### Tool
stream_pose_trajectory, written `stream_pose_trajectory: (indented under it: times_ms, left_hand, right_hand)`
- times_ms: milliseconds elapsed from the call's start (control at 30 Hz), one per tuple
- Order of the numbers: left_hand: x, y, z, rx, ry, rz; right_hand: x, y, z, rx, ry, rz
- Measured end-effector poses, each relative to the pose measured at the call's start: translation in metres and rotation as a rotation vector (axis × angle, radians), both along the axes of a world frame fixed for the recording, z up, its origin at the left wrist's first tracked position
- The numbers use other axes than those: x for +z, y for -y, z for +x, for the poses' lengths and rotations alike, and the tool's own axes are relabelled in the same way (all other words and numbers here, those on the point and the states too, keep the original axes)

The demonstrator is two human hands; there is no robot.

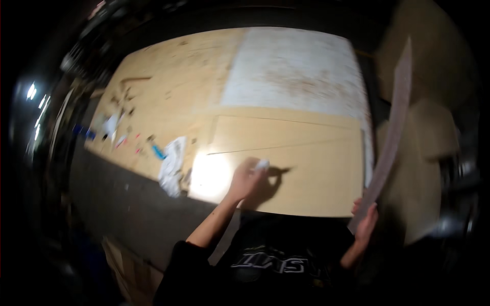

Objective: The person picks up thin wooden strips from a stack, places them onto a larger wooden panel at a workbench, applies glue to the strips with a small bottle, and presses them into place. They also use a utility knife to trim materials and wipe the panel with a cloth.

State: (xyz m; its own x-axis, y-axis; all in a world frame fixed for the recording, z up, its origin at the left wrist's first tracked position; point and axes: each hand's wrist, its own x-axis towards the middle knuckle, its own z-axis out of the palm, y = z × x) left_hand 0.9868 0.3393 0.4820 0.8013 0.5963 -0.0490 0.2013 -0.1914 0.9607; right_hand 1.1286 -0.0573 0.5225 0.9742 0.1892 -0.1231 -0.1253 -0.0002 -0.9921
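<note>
My left hand (246,179) is closed round a small white object (263,164), blurred and partly hidden by the fingers, so its kind does not show. It is over a smooth tan board (311,188) lying at the near side of the table, and a dark shadow falls beside it. Thin dark lines run across the board's far half. Off the board's right edge, my right hand (364,220) grips the lower end of a long, flat, greyish strip (393,130). The strip rises away toward the far right and looks curved in this wide view.
The work table has a worn wooden part (178,66) and a stained white part (301,71). A crumpled white bag (173,166), a blue tool-like item (157,151) and several small scraps lie on its left side. Large brown sheets (423,153) stand at the right.
</note>
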Motion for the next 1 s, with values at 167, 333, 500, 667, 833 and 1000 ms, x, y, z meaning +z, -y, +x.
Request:
stream_pose_trajectory:
  times_ms: [167, 333, 500, 667, 833, 1000]
  left_hand:
    - [-0.019, -0.132, -0.106, 0.764, 0.134, -0.024]
    - [-0.099, -0.213, -0.218, 1.020, -0.052, -0.049]
    - [-0.152, -0.258, -0.269, 1.047, -0.222, -0.216]
    - [-0.123, -0.266, -0.244, 1.041, -0.473, 0.147]
    - [-0.052, -0.217, -0.195, 1.021, -0.052, 0.485]
    - [0.018, -0.118, -0.109, 0.422, 0.030, 0.781]
  right_hand:
    - [0.003, -0.056, 0.025, 0.391, 0.157, -0.195]
    - [0.025, -0.162, -0.005, 0.537, 0.173, -0.221]
    - [0.040, -0.228, -0.025, 0.748, 0.450, -0.454]
    - [0.013, -0.240, -0.030, 0.643, 0.669, -0.671]
    - [0.014, -0.210, -0.025, 0.533, 0.603, -0.832]
    - [0.015, -0.183, -0.007, 0.529, 0.687, -0.958]
